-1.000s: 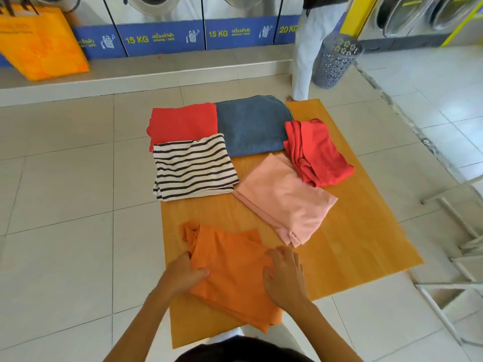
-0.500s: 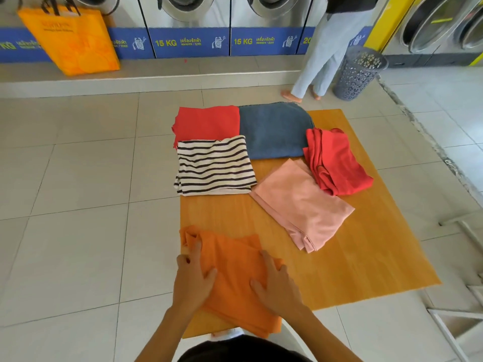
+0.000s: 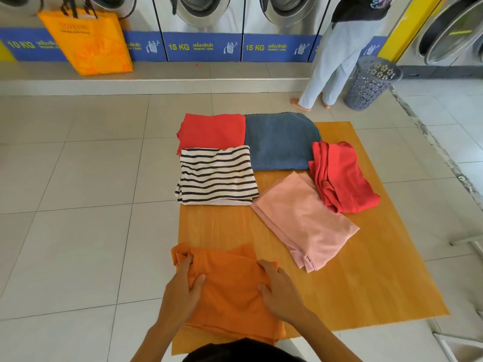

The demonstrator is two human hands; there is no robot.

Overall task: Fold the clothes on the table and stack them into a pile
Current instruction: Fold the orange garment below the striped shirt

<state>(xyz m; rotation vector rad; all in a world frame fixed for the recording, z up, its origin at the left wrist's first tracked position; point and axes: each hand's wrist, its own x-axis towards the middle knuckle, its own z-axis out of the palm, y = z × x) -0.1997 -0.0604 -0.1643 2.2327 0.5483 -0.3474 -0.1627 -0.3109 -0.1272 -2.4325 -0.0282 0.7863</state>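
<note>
Right now both hands rest on the orange garment (image 3: 230, 291), which lies at the near edge of the wooden counter (image 3: 366, 283). The left hand (image 3: 183, 291) lies along the cloth's left side, fingers reaching up to the bunched far-left corner and thumb spread across the fabric; the fingers look loosely bent over a fold there, but whether this grip truly pinches the cloth or only presses it I cannot tell. The right hand (image 3: 282, 291) lies on the right side, fingers curled at the cloth's right edge and thumb on top, and again the grip itself is unclear.

Beyond the right hand and a little to its right lies a folded pink garment (image 3: 305, 223), set at a slant. Farther out past it is a loosely folded red garment (image 3: 339, 178), touching the pink one's far corner. Straight ahead of the left hand, well apart across bare wood, sits a folded black-and-white striped shirt (image 3: 217, 176). Behind it lies a flat red garment (image 3: 211, 131), and beside that, touching it, a folded blue-grey garment (image 3: 279, 142).

Far beyond the counter stand washing machines (image 3: 201, 22), an orange bag (image 3: 91, 40), a grey perforated laundry basket (image 3: 371, 82), and a person in pale trousers (image 3: 337, 58).
</note>
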